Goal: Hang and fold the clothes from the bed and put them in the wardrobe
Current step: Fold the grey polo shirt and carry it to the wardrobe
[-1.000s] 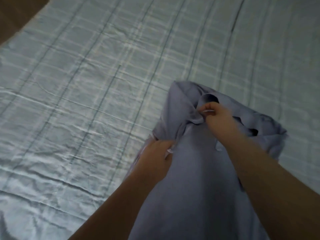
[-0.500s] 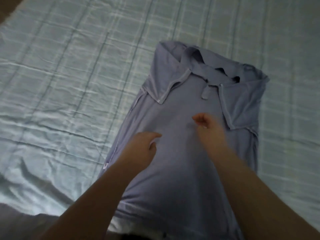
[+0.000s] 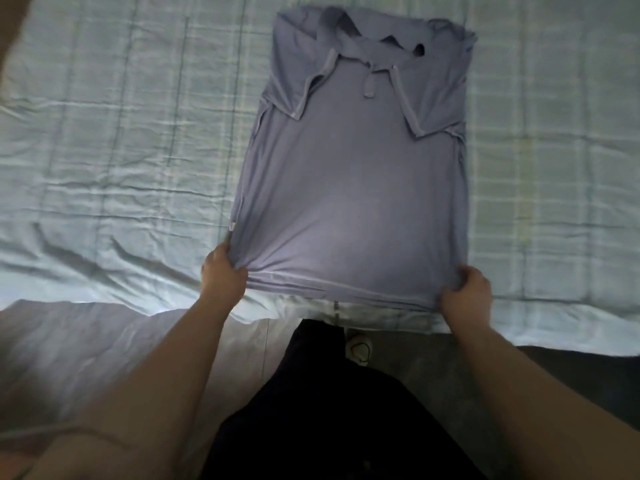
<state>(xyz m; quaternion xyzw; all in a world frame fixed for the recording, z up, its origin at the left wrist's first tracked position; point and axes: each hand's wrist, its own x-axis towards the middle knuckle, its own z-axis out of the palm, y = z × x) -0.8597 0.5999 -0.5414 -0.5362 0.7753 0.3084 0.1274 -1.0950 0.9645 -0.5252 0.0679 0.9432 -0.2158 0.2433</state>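
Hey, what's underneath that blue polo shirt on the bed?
The polo shirt lies on the pale checked bedsheet, which shows around it. Anything directly beneath the fabric is covered. The left hand and right hand grip its near hem corners.

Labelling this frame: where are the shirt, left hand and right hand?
shirt (image 3: 349, 188), head view, middle of its front
left hand (image 3: 223, 275), head view, back of hand
right hand (image 3: 465, 289), head view, back of hand
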